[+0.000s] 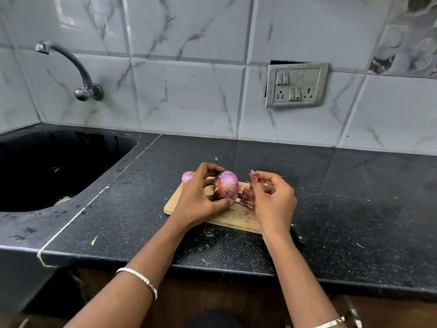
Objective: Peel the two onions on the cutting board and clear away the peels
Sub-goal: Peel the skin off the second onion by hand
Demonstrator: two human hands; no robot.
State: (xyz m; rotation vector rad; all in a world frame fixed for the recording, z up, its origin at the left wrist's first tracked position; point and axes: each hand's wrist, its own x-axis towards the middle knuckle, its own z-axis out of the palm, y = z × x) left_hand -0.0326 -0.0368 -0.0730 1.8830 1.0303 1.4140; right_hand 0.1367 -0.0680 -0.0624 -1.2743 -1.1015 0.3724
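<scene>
Forearms reach in from the near edge of the black counter, both wrists bent down toward the wooden cutting board. The left grip curls round a red onion, thumb at its near side and fingers over its top, holding it over the board's middle. The right grip, just right of that onion, pinches a scrap of peel between thumb and fingertips above a pile of peels on the board. A second onion lies at the board's far left corner, behind the left fingers.

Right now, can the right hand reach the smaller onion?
Probably not directly: the left hand gripping the larger onion blocks the smaller onion, and the right hand pinches a peel.
</scene>
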